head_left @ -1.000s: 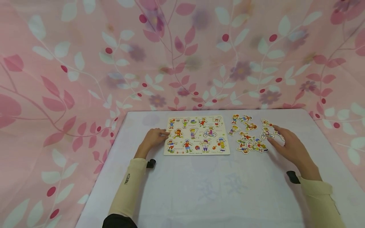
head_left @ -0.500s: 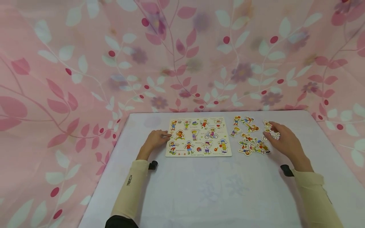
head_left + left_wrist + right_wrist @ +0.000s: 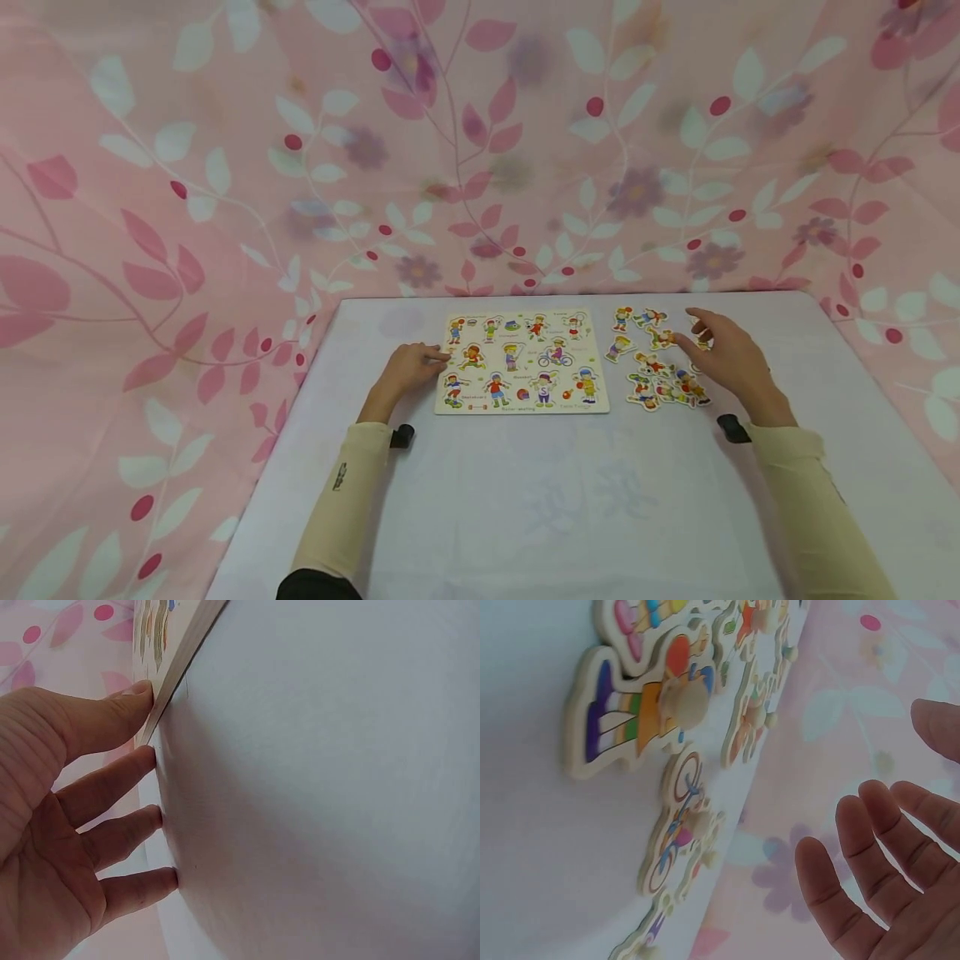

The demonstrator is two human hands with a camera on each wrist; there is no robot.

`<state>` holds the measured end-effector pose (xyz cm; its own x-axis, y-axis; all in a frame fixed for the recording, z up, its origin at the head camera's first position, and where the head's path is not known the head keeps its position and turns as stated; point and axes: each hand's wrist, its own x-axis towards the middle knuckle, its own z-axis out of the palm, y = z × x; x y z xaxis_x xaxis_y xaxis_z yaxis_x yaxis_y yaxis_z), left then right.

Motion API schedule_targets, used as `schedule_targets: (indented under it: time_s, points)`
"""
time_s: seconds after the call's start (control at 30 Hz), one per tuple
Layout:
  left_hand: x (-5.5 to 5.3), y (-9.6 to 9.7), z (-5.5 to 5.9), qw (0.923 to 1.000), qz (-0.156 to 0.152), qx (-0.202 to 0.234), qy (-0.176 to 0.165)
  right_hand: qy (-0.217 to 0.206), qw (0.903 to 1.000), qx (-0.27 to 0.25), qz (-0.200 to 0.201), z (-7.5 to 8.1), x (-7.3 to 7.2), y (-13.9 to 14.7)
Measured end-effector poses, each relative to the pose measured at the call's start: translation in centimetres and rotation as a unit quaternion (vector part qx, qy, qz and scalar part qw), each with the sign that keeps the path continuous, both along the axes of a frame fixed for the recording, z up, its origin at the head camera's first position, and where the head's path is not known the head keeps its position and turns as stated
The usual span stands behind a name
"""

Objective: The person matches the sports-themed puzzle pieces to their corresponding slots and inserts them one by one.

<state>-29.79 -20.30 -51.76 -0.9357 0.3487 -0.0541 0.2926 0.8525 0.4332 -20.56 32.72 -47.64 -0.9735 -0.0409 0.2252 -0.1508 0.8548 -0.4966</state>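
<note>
As the left hand (image 3: 411,367), fingers spread, touches the board edge (image 3: 190,645), the right hand (image 3: 731,360), fingers parted, hovers above pieces (image 3: 641,712)

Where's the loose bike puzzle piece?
In the right wrist view, the bike piece is left of the right hand, on the white tabletop, just below the purple-and-orange figure piece.

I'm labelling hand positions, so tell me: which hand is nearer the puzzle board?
Left. The left hand is at the left edge of the puzzle board; the right hand is off beyond its right side, near the loose pieces.
</note>
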Motion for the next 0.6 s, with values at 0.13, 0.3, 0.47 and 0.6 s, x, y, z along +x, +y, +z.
schedule_targets:
  time_s: [0.13,0.3,0.47,0.6]
  points:
    - [0.1,-0.1,0.0,1.0000,-0.002,-0.007,0.002,-0.009,0.9999,0.006,0.002,0.3,-1.0,-0.6]
    - [0.1,-0.1,-0.1,1.0000,0.002,-0.005,0.001,-0.020,0.9997,0.013,-0.002,0.4,-2.2,-1.4]
    - [0.1,0.0,0.0,1.0000,0.000,-0.003,0.001,-0.005,0.9998,0.020,-0.005,0.5,-3.1,-2.2]
    - [0.1,0.0,0.1,1.0000,0.003,-0.002,-0.002,-0.013,0.9998,0.015,-0.011,0.5,-3.8,-2.8]
